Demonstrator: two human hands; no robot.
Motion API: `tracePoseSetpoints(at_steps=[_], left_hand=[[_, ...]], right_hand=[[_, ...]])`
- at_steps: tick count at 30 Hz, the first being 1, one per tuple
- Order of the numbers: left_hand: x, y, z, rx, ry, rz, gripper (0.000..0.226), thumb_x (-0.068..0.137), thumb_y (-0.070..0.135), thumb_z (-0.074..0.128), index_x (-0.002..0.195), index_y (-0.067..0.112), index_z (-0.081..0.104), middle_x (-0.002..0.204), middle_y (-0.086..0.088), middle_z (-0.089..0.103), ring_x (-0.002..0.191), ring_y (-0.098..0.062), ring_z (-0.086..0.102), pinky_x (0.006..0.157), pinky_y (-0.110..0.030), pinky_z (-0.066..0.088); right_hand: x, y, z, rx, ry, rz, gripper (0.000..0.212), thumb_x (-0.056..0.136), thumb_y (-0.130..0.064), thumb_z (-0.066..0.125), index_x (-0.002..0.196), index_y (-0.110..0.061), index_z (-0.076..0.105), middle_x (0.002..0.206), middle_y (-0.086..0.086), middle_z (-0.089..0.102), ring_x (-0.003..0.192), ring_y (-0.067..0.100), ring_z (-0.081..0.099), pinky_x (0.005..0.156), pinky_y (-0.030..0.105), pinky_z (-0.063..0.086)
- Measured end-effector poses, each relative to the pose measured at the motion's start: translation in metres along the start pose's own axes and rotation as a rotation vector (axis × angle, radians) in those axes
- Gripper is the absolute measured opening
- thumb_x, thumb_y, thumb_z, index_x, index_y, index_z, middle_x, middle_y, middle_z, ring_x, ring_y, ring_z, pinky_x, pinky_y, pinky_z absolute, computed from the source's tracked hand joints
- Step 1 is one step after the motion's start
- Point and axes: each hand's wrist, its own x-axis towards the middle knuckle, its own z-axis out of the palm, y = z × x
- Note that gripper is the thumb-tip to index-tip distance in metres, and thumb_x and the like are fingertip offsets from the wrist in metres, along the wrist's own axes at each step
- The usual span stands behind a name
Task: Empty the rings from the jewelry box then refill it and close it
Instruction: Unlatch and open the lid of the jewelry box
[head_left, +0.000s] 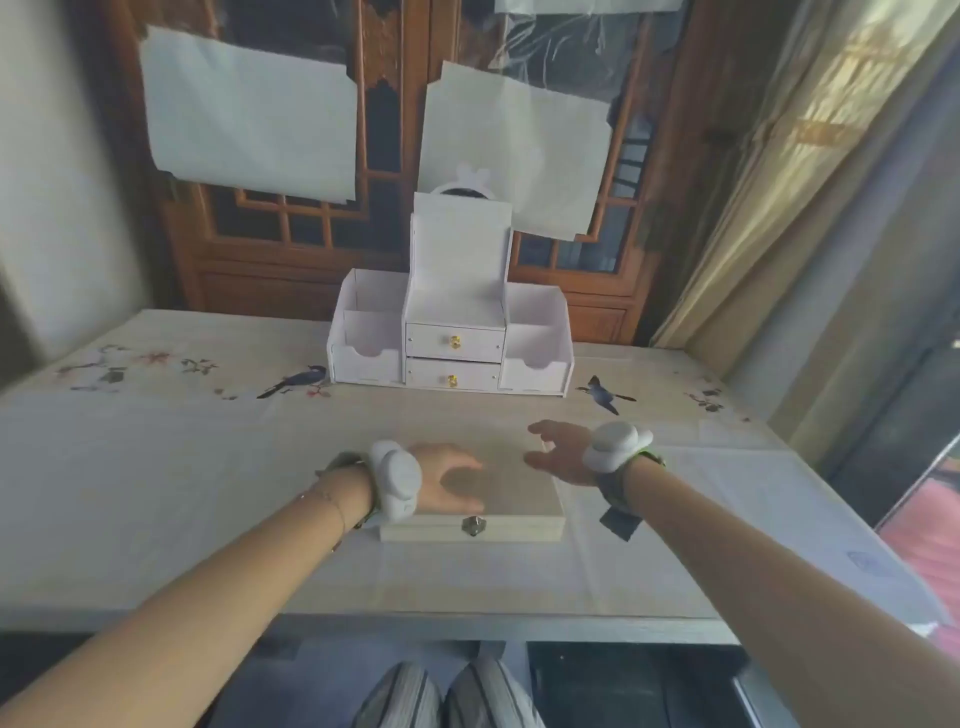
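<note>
A flat pale wooden jewelry box (511, 486) lies shut on the table in front of me, its small metal clasp (471, 525) facing me. My left hand (449, 480) lies on the left part of the lid with the fingers spread and relaxed. My right hand (558, 449) hovers at the box's far right corner, fingers loosely bent and holding nothing. No rings are visible.
A white desktop organizer (452, 338) with two small drawers and side bins stands at the back of the table. The tablecloth (208, 467) has printed birds and flowers. The table's near edge (467, 626) is just above my knees. Curtains hang at the right.
</note>
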Motion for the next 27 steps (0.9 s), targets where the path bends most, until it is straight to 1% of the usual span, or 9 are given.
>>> tracePoseSetpoints(at_steps=[4,7,10,15,17,19,21,24,27], left_hand=[[-0.003,0.0,0.02,0.048,0.042,0.083,0.071,0.09,0.04,0.058,0.148,0.019,0.025,0.158,0.001,0.019,0.146,-0.012,0.016,0.115,-0.02,0.012],[0.0,-0.001,0.032,0.113,0.088,0.127,0.076,0.089,0.037,0.06,0.15,0.018,0.019,0.159,-0.002,0.014,0.148,-0.013,0.011,0.116,-0.018,0.01],[0.004,-0.005,0.04,0.187,0.138,0.114,0.079,0.087,0.041,0.059,0.15,0.021,0.015,0.16,-0.001,0.007,0.149,-0.015,0.006,0.118,-0.024,0.008],[0.009,-0.006,0.044,0.221,0.15,0.094,0.081,0.086,0.04,0.061,0.15,0.021,0.015,0.16,-0.001,0.005,0.149,-0.015,0.005,0.118,-0.028,0.007],[0.009,-0.005,0.045,0.242,0.142,0.095,0.082,0.085,0.041,0.062,0.15,0.02,0.015,0.16,0.0,0.004,0.148,-0.014,0.005,0.118,-0.028,0.007],[0.01,-0.004,0.047,0.245,0.157,0.104,0.083,0.085,0.042,0.062,0.15,0.02,0.016,0.16,0.0,0.005,0.148,-0.014,0.006,0.117,-0.027,0.007],[0.012,-0.005,0.049,0.266,0.172,0.098,0.083,0.084,0.044,0.062,0.149,0.02,0.017,0.16,0.0,0.006,0.148,-0.014,0.007,0.118,-0.028,0.006],[0.013,-0.007,0.056,0.317,0.205,0.094,0.084,0.084,0.047,0.06,0.149,0.018,0.016,0.159,-0.001,0.007,0.148,-0.017,0.007,0.119,-0.031,0.004],[0.014,-0.008,0.06,0.347,0.243,0.117,0.079,0.087,0.044,0.056,0.148,0.014,0.018,0.159,-0.006,0.012,0.148,-0.021,0.01,0.12,-0.034,0.005]], right_hand=[[-0.003,0.007,0.014,0.238,-0.019,0.069,0.062,0.095,-0.036,0.049,0.149,-0.017,0.024,0.151,0.007,0.034,0.135,0.027,0.039,0.112,0.042,0.033],[0.008,0.017,0.029,0.41,-0.038,0.118,0.069,0.082,-0.036,0.054,0.144,-0.015,0.033,0.142,0.009,0.047,0.126,0.029,0.049,0.107,0.046,0.04],[0.006,0.015,0.035,0.495,-0.018,0.115,0.051,0.086,-0.022,0.052,0.135,-0.012,0.043,0.125,0.012,0.06,0.114,0.03,0.058,0.102,0.045,0.044],[-0.002,0.009,0.04,0.465,-0.014,0.115,0.046,0.093,-0.018,0.048,0.138,-0.014,0.038,0.127,0.015,0.057,0.114,0.032,0.057,0.1,0.039,0.046],[-0.001,0.01,0.042,0.456,-0.002,0.121,0.043,0.094,-0.019,0.047,0.136,-0.014,0.04,0.126,0.014,0.057,0.113,0.031,0.057,0.095,0.036,0.047],[-0.001,0.012,0.043,0.435,0.007,0.121,0.042,0.092,-0.022,0.048,0.133,-0.013,0.044,0.122,0.011,0.061,0.11,0.029,0.059,0.096,0.037,0.048],[-0.002,0.014,0.044,0.47,0.005,0.116,0.042,0.091,-0.023,0.052,0.131,-0.013,0.048,0.117,0.009,0.063,0.106,0.027,0.061,0.098,0.038,0.048],[-0.005,0.014,0.044,0.521,-0.009,0.116,0.04,0.092,-0.022,0.053,0.131,-0.013,0.049,0.112,0.006,0.063,0.101,0.025,0.061,0.094,0.033,0.048],[-0.003,0.014,0.045,0.456,-0.019,0.109,0.045,0.091,-0.029,0.052,0.133,-0.012,0.047,0.12,0.01,0.062,0.108,0.029,0.06,0.1,0.042,0.046]])
